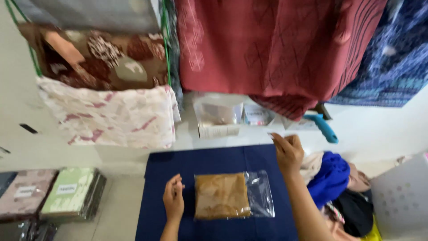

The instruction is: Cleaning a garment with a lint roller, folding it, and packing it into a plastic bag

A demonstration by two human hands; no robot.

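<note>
Brown folded cloth in a clear plastic bag lies flat on the dark blue mat, near the middle of the mat and toward its near edge, with the empty end of the bag sticking out to the right. From my seat I see both hands apart from it. My left hand comes up from the near edge, forearm almost straight, and rests on the mat just left of the bag without touching it; the fingers are curled loosely inward and grip nothing. My right hand reaches farther out, the forearm running diagonally from the near right corner, past the right end of the bag. It hovers at the far right corner of the mat, wrist bent, fingers drawn together as if pinching; whether anything thin sits between the fingertips I cannot tell.

Right of that arm lies a heap of cloth, a bright blue piece on top. Beyond the mat stands a small white box, and a blue handle lies farther right. Stacked packed fabrics sit at the near left. Red patterned fabric hangs at the far side.
</note>
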